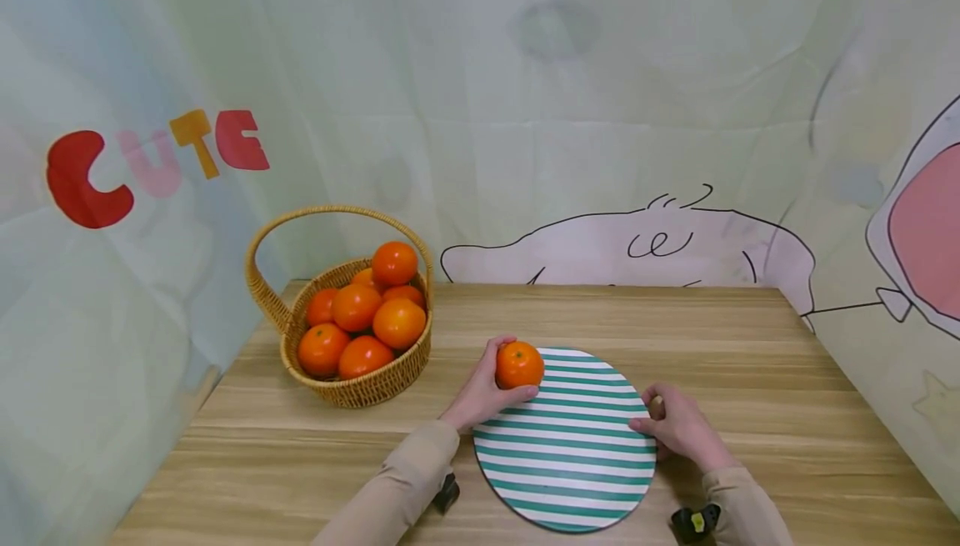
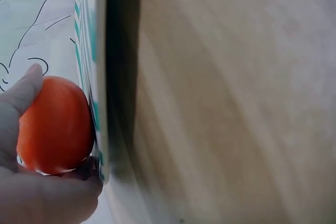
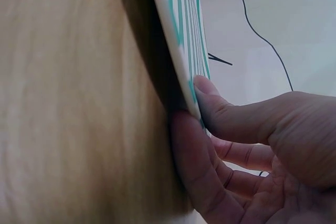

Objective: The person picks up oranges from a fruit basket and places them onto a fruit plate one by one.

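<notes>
A round board (image 1: 570, 454) with green and white stripes lies in front of me. My left hand (image 1: 483, 392) grips an orange (image 1: 519, 365) at the board's far left edge, thumb on the near side and fingers behind it. In the left wrist view the orange (image 2: 56, 124) sits right against the striped face. My right hand (image 1: 681, 425) pinches the board's right rim. The right wrist view has the thumb (image 3: 210, 98) on the striped top and a finger (image 3: 194, 156) under the rim, with dark shadow beneath the board.
A wicker basket (image 1: 352, 396) with a tall handle stands at the back left of the wooden table (image 1: 780, 363), heaped with several oranges (image 1: 357, 307). Printed curtains (image 1: 480, 112) hang behind the table and along both sides.
</notes>
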### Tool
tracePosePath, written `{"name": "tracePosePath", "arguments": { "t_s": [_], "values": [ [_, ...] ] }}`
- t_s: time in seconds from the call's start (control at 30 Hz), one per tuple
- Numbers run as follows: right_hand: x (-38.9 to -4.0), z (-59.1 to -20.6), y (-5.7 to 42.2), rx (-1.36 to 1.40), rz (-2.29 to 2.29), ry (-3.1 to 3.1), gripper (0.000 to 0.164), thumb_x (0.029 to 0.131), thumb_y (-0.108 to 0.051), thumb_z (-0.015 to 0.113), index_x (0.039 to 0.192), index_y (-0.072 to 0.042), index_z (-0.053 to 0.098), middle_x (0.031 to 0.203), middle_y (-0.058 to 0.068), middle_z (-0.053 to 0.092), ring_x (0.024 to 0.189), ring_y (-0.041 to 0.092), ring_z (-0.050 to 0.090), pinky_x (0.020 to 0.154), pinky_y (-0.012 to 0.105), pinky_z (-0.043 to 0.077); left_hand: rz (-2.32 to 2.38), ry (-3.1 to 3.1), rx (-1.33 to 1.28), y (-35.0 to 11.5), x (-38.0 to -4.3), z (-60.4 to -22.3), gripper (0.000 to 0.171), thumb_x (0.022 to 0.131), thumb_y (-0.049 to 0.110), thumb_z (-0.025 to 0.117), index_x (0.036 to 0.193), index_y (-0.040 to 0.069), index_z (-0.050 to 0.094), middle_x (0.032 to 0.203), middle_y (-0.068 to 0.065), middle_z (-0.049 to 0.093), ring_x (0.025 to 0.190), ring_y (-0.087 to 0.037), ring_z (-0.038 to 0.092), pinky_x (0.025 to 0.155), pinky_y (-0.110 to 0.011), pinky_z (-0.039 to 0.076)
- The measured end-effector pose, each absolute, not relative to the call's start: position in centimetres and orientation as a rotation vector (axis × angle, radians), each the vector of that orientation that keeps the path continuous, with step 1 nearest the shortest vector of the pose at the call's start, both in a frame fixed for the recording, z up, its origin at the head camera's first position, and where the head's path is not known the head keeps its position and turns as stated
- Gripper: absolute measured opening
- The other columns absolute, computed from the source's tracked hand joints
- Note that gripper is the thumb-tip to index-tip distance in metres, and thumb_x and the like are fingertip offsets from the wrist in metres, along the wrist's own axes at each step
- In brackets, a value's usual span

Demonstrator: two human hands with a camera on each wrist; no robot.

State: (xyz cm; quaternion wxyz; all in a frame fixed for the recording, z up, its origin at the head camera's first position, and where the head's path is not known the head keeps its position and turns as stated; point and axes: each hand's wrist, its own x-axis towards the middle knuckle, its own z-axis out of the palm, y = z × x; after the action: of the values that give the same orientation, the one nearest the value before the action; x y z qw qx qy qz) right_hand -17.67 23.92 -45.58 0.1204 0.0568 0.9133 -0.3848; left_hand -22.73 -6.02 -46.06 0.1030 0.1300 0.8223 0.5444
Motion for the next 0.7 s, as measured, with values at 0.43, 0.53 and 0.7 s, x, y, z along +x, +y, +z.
{"name": "tracePosePath", "arguments": {
  "t_s": [0.43,0.53,0.7],
  "values": [
    [-17.6,-45.7,24.0,0.164,-1.140,2.661,0.036,0.089,-0.009,0.075,0.115,0.003,0.053,0.086,0.013,0.060,0.063,0.018,0.060,0.054,0.031,0.057,1.617,2.482,0.376,-7.3,-22.2,-45.4,0.094,0.081,0.029,0.085,0.153,0.014,0.026,0.158,-0.020,0.035,0.145,-0.041,0.038,0.116,-0.066,0.031],
    [-17.6,-45.7,24.1,0.156,-1.136,2.666,0.036,0.089,-0.009,0.075,0.115,0.003,0.053,0.086,0.013,0.060,0.063,0.018,0.060,0.054,0.031,0.057,1.625,2.527,0.375,-7.9,-21.9,-44.7,0.093,0.081,0.032,0.085,0.153,0.019,0.028,0.160,-0.018,0.034,0.147,-0.040,0.034,0.116,-0.066,0.030],
    [-17.5,-45.7,24.1,0.144,-1.128,2.688,0.036,0.089,-0.011,0.075,0.115,0.003,0.054,0.085,0.013,0.059,0.063,0.018,0.059,0.053,0.030,0.056,1.640,2.605,0.381,-8.8,-21.1,-43.4,0.088,0.082,0.030,0.084,0.152,0.022,0.031,0.160,-0.010,0.035,0.149,-0.035,0.032,0.118,-0.066,0.028]
  ]
}}
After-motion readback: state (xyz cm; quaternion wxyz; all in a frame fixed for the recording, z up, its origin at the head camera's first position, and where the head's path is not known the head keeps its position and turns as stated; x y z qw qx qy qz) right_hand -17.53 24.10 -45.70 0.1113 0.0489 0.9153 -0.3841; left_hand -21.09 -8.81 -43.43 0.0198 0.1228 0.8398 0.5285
